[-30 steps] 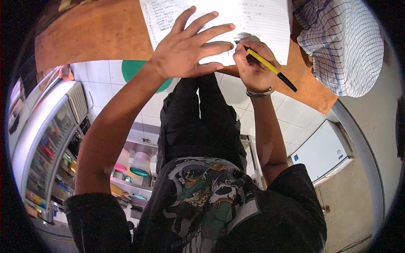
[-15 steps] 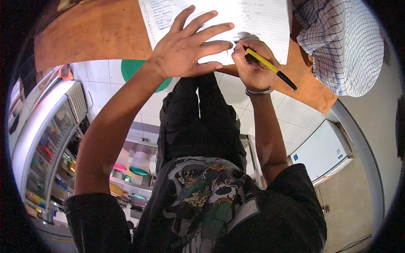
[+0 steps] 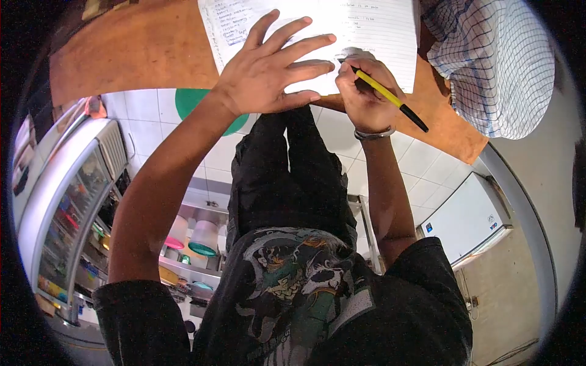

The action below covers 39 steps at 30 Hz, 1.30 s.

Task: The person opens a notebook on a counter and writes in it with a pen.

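Note:
My left hand [image 3: 265, 70] lies spread on the lower part of an open notebook [image 3: 387, 64], fingers stretched apart and holding nothing. In my right hand [image 3: 368, 94] is a yellow pen [image 3: 381, 90] with a black end, gripped between thumb and fingers. Its tip points at the lined page, close to my left fingertips. Handwriting fills lines on the left page and the upper part of the right one. A bracelet circles my right wrist.
The notebook rests on a brown wooden table [image 3: 134, 55]. A checked cloth [image 3: 494, 67] hangs over the table's right side. Below stand a glass-fronted cabinet [image 3: 67, 213], a shelf with containers [image 3: 203, 238], a green round object [image 3: 189, 100] and a white appliance [image 3: 467, 216].
Both hands stay in nearly the same place. The notebook page has shifted very slightly up and left in view; the pen remains in my right hand.

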### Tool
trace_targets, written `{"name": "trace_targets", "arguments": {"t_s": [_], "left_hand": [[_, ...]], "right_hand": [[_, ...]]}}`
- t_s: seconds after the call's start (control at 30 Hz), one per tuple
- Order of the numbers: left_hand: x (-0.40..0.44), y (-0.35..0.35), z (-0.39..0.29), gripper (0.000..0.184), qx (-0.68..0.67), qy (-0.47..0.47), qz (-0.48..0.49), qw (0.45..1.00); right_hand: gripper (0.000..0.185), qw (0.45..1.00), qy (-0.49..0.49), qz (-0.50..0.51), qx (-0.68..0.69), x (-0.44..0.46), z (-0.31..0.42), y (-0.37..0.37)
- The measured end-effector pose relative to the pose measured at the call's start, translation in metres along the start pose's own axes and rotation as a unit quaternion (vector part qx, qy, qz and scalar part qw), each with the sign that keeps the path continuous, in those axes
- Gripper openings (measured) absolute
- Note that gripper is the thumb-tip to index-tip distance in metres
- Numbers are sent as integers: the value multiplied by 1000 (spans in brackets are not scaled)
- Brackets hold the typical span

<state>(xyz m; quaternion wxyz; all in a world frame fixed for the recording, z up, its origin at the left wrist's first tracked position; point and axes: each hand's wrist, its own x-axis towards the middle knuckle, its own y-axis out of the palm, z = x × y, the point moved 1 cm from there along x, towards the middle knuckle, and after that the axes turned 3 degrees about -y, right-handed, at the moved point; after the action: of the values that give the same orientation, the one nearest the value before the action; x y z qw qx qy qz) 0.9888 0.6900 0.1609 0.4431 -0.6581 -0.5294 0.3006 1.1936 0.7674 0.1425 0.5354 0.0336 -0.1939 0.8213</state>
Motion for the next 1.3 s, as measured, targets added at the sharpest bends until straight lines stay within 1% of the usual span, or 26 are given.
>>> {"name": "trace_targets", "arguments": {"t_s": [0.07, 0.1, 0.17, 0.4, 0.47, 0.5, 0.57, 0.6, 0.67, 0.8, 0.87, 1.0, 1.07, 1.2, 1.3], "left_hand": [[0, 0, 0, 47, 3, -2, 5, 1000], [0, 0, 0, 47, 3, -2, 5, 1000], [0, 0, -1, 46, 1, -4, 7, 1000], [0, -1, -1, 46, 2, -5, 3, 1000], [0, -1, -1, 46, 2, -7, 10, 1000], [1, -2, 0, 46, 3, -8, 10, 1000], [0, -2, 0, 47, -1, -4, 8, 1000], [0, -2, -1, 47, -2, -4, 8, 1000], [0, -1, 0, 47, 3, -3, 8, 1000], [0, 0, 0, 47, -1, -3, 6, 1000], [0, 0, -1, 47, -6, -8, 6, 1000], [0, -1, -2, 47, -12, -10, 3, 1000], [1, -2, -1, 47, -7, -7, 10, 1000], [1, -2, -1, 48, -7, -9, 15, 1000], [1, -2, -1, 49, -4, -7, 15, 1000]], "right_hand": [[17, 1000, -20, 2, 10, 2, -1, 1], [17, 1000, -20, 2, 10, 2, 0, 0], [17, 1000, 12, 15, 14, 1, 2, -1], [16, 1000, -5, 9, -11, -2, -2, -4], [13, 999, 37, 15, 12, -2, -3, -6], [13, 999, 36, 15, 13, -1, -4, -6], [14, 1000, -2, 18, 6, 0, -2, -7], [14, 1000, -1, 18, 5, 0, -1, -7], [16, 998, -40, 24, -33, 3, 2, -6], [21, 1000, -10, 24, 5, 1, 1, -5], [21, 999, -32, 24, -4, 3, 1, -4], [20, 999, -13, 26, -27, 2, 3, -5], [19, 998, -47, 10, -32, 4, 0, -4], [18, 998, -33, 25, -49, 3, 0, -7], [18, 996, -51, 13, -75, 4, 2, -7]]}}
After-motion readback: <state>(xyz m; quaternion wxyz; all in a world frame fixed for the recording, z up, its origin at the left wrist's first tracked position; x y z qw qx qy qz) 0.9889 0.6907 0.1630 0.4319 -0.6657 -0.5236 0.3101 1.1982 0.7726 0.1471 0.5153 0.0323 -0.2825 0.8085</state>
